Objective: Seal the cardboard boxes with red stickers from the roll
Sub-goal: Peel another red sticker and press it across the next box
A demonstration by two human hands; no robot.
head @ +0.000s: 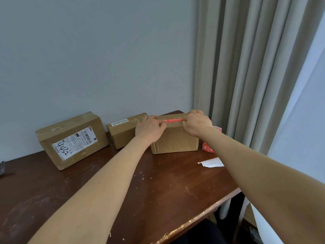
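The red sticker point(173, 120) lies on top of the rightmost cardboard box point(175, 140), near the table's point(158, 182) back right corner. Its long axis runs left to right between the hands. The left hand point(149, 131) pinches its left end and the right hand point(197, 124) its right end. Judged next: pressing it flat.

Your left hand point(150, 129) and right hand point(197, 124) hold the two ends of a red sticker point(173, 120), fingers curled, on the top of the right cardboard box point(175, 140). Two more boxes point(70, 140) stand to its left on the wooden table point(158, 187). The sticker roll point(208, 148) lies just beside the right box, with a white paper scrap point(212, 163) near it.
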